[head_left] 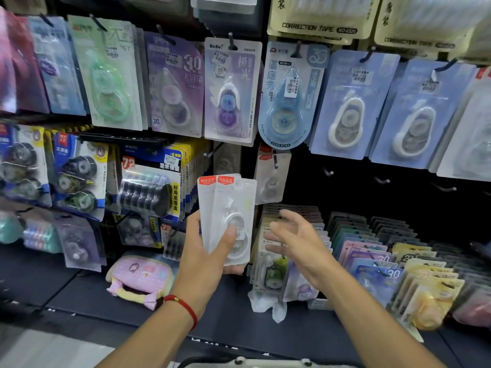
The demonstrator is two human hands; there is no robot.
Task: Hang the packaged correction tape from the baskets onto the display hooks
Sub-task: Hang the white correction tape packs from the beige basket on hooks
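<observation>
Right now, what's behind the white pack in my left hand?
A second matching pack sits directly behind the front pack, red corner peeking out. The left hand grips both. Whether more lie behind is hidden.

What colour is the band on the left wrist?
Red, a thin cord band, clearest in the head view.

Both forearms are bare, no sleeves in view. The left hand [210, 251] has a thin red cord bracelet [183, 306] with a small bead, sitting at the wrist well below the fingers [228, 235]. The right hand [297, 235] wears no ring, band or watch.
</observation>
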